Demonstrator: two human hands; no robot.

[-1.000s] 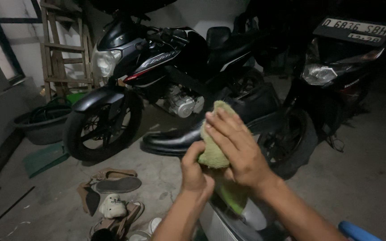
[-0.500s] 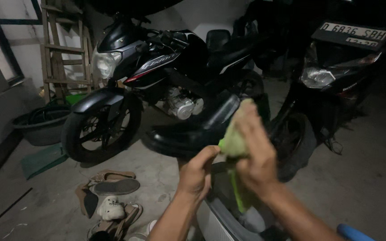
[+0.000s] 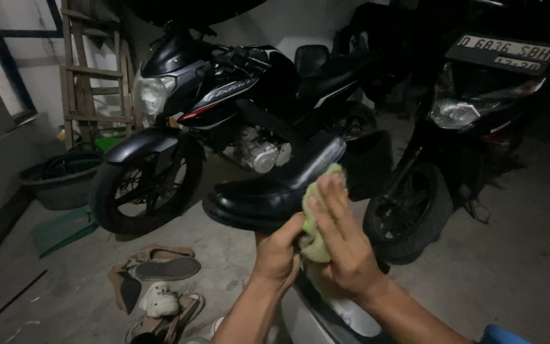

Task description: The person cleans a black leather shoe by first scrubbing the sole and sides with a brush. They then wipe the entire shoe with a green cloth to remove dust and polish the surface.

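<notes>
Presently my left hand point(image 3: 278, 251) grips a black leather shoe point(image 3: 274, 188) from beneath, fingers curled shut around the sole near its middle, so that the shoe is raised clear of the concrete floor point(image 3: 510, 255) with its toe pointing left. My right hand point(image 3: 342, 245) lies nearly flat, fingers extended and close together, pressing a yellow-green cloth point(image 3: 316, 223) against the side of the shoe toward its heel end; the cloth is pinched between my palm and the leather, and its upper edge shows above my fingertips point(image 3: 332, 186). Whether the thumb closes round the cloth I cannot tell. Behind the shoe stands a black motorcycle point(image 3: 224, 108), front wheel toward the left, and a second black motorcycle point(image 3: 472, 127) stands at the right. On the floor at lower left lies a loose heap of sandals point(image 3: 160, 280). A dark basin point(image 3: 58, 181) sits by the left wall, beside a wooden ladder point(image 3: 81, 76).
</notes>
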